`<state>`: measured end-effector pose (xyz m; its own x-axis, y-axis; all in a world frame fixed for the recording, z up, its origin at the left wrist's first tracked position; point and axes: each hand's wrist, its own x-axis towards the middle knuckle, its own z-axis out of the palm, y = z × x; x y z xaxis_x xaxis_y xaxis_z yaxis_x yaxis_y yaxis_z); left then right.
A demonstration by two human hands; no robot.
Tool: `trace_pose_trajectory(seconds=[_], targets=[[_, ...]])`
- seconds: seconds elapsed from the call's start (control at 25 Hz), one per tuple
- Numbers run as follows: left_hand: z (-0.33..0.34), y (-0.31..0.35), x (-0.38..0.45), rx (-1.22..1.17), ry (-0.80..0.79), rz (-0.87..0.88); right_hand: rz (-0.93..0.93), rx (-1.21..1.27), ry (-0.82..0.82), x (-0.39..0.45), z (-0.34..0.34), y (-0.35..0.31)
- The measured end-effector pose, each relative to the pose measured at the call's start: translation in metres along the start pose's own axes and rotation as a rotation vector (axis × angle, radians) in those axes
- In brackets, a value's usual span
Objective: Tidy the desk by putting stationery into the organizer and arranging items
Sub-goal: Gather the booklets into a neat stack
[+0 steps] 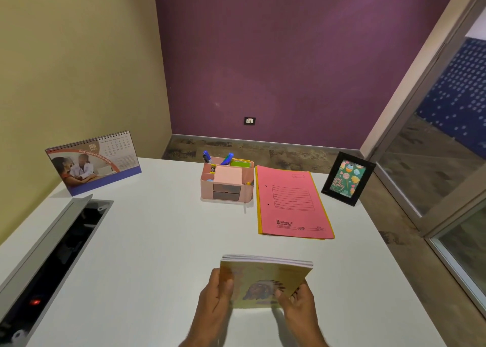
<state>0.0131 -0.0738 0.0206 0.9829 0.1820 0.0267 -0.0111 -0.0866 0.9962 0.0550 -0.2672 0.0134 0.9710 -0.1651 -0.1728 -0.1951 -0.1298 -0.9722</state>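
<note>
A stack of yellow notebooks (265, 275) is held near the front of the white desk (147, 254), tilted up above it. My left hand (215, 291) grips its left edge and my right hand (297, 302) grips its lower right corner. Farther back stands a pink organizer (227, 182) holding blue pens, a green pad and a pink note block. A pink file folder (292, 202) lies flat to the right of the organizer, on top of a yellow one.
A desk calendar (92, 162) stands at the back left. A black photo frame (347, 178) stands at the back right corner. An open cable tray with a raised lid (50, 249) runs along the desk's left side. Glass partition on the right.
</note>
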Motion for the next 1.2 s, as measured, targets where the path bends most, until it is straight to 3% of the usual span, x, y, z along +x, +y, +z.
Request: trace_pose_trajectory(seconds=[0.44,0.72,1.04,1.2], targets=[[-0.002,-0.07,-0.003,0.485,0.018,-0.066,0.134,-0.434,0.088,-0.004,0.01,0.037],[0.003,-0.066,0.003,0.681,0.024,-0.234,0.212,-0.683,0.105,0.007,0.017,0.049],[0.0,-0.048,0.008,0.736,-0.033,-0.333,0.254,-0.83,-0.021,0.014,0.013,0.036],[-0.011,-0.044,0.007,0.77,-0.071,-0.323,0.205,-0.921,-0.174,0.017,0.011,0.034]])
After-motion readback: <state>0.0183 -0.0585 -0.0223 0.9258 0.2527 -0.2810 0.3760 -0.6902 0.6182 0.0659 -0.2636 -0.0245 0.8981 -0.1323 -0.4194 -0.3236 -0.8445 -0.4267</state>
